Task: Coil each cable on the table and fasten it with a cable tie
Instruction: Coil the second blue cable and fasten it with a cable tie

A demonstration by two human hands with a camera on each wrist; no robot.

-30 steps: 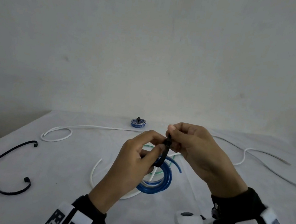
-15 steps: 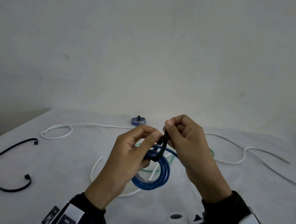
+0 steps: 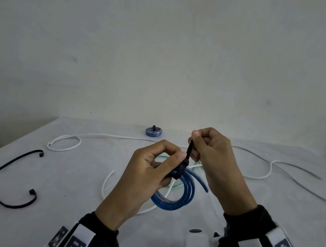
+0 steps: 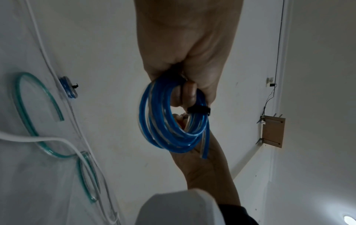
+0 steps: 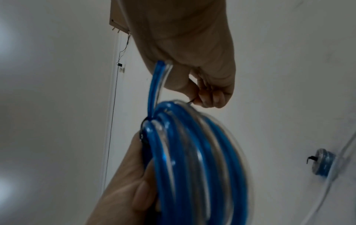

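In the head view a blue cable coil [image 3: 177, 199] hangs above the table's middle, gripped at its top by my left hand [image 3: 173, 162]. A black cable tie [image 3: 181, 169] wraps the coil's strands, and its tail runs up into my right hand [image 3: 195, 142], which pinches it. The left wrist view shows the tie [image 4: 198, 109] snug round the coil [image 4: 163, 121] below my left hand's fingers [image 4: 185, 94]. From the right wrist, the coil [image 5: 192, 159] fills the view and my right fingertips [image 5: 208, 99] pinch the thin tail.
A tied blue coil [image 3: 153, 132] lies at the table's back. A long white cable [image 3: 94, 135] runs across the table, another [image 3: 270, 170] at right. A green tube [image 3: 170, 185] lies under my hands. Spare black ties [image 3: 20, 159] [image 3: 15, 201] lie at left.
My right hand has pulled the tie's tail up and away from my left hand. The tie's loop has drawn tighter round the blue coil.
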